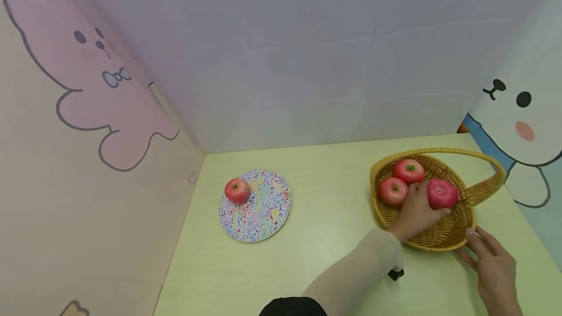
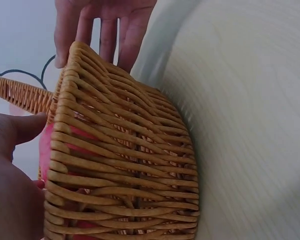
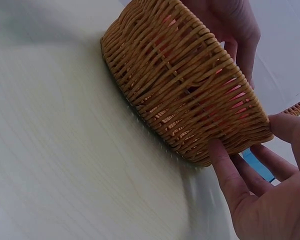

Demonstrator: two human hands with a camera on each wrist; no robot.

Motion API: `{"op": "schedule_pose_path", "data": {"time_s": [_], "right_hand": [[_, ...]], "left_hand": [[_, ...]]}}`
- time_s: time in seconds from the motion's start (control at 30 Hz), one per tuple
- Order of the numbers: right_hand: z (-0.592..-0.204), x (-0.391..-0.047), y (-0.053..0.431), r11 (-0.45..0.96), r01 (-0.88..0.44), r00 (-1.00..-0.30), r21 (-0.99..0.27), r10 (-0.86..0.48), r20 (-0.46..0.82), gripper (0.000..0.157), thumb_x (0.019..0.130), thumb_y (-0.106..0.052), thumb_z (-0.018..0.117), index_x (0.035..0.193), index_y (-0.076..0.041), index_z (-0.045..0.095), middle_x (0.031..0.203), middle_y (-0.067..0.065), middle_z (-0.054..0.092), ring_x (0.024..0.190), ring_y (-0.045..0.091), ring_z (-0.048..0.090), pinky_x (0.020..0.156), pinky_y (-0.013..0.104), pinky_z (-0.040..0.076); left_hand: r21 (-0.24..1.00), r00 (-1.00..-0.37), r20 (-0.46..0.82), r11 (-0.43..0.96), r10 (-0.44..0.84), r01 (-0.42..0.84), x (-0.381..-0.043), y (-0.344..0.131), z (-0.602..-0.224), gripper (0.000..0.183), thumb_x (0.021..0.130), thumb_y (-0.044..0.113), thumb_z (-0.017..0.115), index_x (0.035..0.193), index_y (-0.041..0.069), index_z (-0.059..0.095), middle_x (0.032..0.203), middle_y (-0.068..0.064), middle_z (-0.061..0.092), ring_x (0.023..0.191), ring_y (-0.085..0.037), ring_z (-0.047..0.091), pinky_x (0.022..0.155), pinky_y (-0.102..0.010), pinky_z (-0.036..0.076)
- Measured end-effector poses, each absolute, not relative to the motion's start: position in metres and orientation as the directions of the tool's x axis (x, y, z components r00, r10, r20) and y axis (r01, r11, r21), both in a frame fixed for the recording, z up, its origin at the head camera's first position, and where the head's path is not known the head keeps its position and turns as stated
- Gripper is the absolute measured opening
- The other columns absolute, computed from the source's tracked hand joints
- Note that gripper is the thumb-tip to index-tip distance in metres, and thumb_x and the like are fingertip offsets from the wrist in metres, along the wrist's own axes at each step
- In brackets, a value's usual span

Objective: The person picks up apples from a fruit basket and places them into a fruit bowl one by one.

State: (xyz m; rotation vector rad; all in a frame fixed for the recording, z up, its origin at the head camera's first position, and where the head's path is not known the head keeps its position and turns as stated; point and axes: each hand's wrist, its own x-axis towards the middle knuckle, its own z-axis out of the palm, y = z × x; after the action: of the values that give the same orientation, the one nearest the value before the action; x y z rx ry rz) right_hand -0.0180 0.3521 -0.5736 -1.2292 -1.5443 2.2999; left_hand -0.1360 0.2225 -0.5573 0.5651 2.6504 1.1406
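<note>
A yellow-brown wicker basket [image 1: 466, 218] with a raised handle stands at the right of the table. Reaching into it, my left hand [image 1: 417, 211] grips a deep pink-red apple [image 1: 442, 193]; some of its fingers are hidden behind the fruit. Two more red apples, one farther back [image 1: 409, 171] and one nearer [image 1: 393, 191], lie in the basket beside that hand. At the basket's near right side, my right hand [image 1: 493, 265] holds the rim, thumb on top and fingers against the outer wall, as the right wrist view shows.
On the left of the pale table [image 1: 325, 184] lies a round plate with a colourful squiggle pattern [image 1: 259, 221], with a red apple [image 1: 237, 191] near its left edge. Walls with cartoon animals enclose the table at the left and right; a plain pale sheet hangs at the back.
</note>
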Motion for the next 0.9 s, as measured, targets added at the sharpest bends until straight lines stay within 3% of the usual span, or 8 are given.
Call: {"op": "schedule_pose_path", "data": {"time_s": [0.23,0.47,0.77,0.9], "right_hand": [[-0.573,-0.020,0.350,-0.465,0.365,-0.640,-0.806,0.503,-0.580,0.072,0.094,-0.032,0.077,0.158,-0.025,0.044,0.088,-0.029,0.068,0.083,-0.010,0.066,0.064,0.019,0.062],[-0.575,-0.018,0.349,-0.456,0.379,-0.649,-0.805,0.489,-0.583,0.073,0.097,-0.031,0.073,0.161,-0.021,0.039,0.089,-0.031,0.067,0.082,-0.011,0.066,0.066,0.019,0.062],[-0.576,-0.015,0.349,-0.457,0.327,-0.673,-0.827,0.502,-0.543,0.051,0.098,-0.026,0.072,0.147,-0.032,0.058,0.092,-0.026,0.070,0.082,-0.009,0.068,0.066,0.021,0.062],[-0.576,-0.016,0.351,-0.454,0.329,-0.670,-0.828,0.506,-0.543,0.057,0.097,-0.028,0.073,0.150,-0.030,0.054,0.092,-0.027,0.070,0.083,-0.009,0.068,0.066,0.020,0.062]], "left_hand": [[0.721,-0.889,0.009,0.613,0.458,0.323,-0.141,0.223,-0.572,0.079,0.089,0.040,0.082,0.154,0.018,0.043,0.145,0.010,0.057,0.130,0.001,0.055,0.103,-0.012,0.046],[0.773,-0.873,-0.004,0.556,0.487,0.307,-0.144,0.227,-0.584,0.083,0.088,0.042,0.084,0.156,0.021,0.041,0.148,0.012,0.054,0.133,0.002,0.053,0.105,-0.014,0.047],[0.762,-0.872,-0.034,0.578,0.489,0.294,-0.147,0.234,-0.587,0.090,0.085,0.044,0.086,0.159,0.028,0.037,0.154,0.012,0.047,0.133,0.001,0.053,0.103,-0.016,0.049],[0.767,-0.868,-0.023,0.565,0.495,0.303,-0.149,0.235,-0.584,0.086,0.086,0.042,0.085,0.157,0.026,0.040,0.151,0.013,0.048,0.131,0.003,0.053,0.102,-0.015,0.048]]}}
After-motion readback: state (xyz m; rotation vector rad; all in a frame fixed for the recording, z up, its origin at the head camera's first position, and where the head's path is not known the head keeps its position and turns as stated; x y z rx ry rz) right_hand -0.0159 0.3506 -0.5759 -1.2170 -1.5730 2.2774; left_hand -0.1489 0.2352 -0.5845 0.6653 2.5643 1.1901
